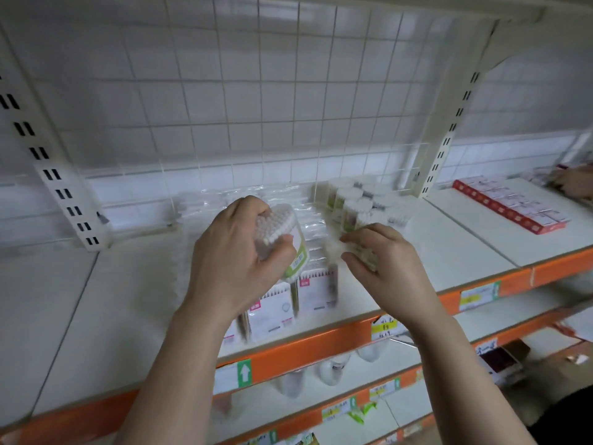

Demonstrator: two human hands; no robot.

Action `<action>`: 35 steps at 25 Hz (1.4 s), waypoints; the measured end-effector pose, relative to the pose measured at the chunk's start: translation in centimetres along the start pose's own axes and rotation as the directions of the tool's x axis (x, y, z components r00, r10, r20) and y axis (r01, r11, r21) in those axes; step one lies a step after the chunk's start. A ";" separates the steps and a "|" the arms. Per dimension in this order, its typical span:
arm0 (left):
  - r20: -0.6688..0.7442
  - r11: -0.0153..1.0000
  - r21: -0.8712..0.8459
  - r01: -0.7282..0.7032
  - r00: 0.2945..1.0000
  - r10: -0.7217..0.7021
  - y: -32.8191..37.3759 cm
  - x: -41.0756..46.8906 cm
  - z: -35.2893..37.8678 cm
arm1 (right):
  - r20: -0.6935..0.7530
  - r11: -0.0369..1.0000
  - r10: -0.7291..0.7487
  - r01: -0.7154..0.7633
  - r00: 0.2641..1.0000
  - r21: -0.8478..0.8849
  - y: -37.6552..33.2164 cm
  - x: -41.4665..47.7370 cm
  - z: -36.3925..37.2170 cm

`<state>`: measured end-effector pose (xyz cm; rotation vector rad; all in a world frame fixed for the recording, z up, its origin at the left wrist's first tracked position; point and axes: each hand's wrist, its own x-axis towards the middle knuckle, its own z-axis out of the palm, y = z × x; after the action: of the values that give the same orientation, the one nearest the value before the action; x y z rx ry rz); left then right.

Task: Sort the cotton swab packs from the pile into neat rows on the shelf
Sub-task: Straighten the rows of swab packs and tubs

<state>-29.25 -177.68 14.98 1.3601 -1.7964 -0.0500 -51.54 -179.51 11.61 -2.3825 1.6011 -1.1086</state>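
Observation:
My left hand (pixel 231 252) grips a round clear tub of cotton swabs (pixel 282 239) with a green label, tilted above the shelf (pixel 128 300). My right hand (pixel 382 264) holds a second, blurred tub (pixel 364 252) by its side, fingers curled round it. Behind the hands several upright swab tubs (pixel 356 203) stand grouped at the back. Flat clear bags of swabs (pixel 250 200) lie in a pile against the wire grid. Flat packs with pink-and-white cards (pixel 288 303) lie near the front edge, below my left hand.
Red and white boxes (pixel 513 203) lie in a row on the right shelf section, where another person's hand (pixel 574 184) reaches in. The shelf's orange front rail (pixel 321 345) carries price tags. Lower shelves hold bottles (pixel 330 370). A slotted upright (pixel 61 181) stands left.

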 end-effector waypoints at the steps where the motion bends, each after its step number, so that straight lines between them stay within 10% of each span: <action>1: 0.003 1.000 0.008 0.002 1.000 -0.002 0.8 0.1 0.8 | 0.001 1.000 -0.011 0.011 1.000 0.004 1.0 0.2 -0.5; 16: -0.101 1.000 0.018 -0.003 0.995 0.005 13.4 2.6 14.2 | 0.046 1.000 0.007 -0.009 0.999 0.030 17.8 0.0 -9.3; 35: 0.192 0.898 0.436 0.059 0.969 -0.157 15.7 5.0 24.1 | 0.125 0.990 0.049 -0.064 0.991 0.126 26.7 0.8 -9.4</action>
<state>-56.89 -185.94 10.54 1.8283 -1.9928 0.1473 -77.86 -189.29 7.63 -2.2606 1.4992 -1.0039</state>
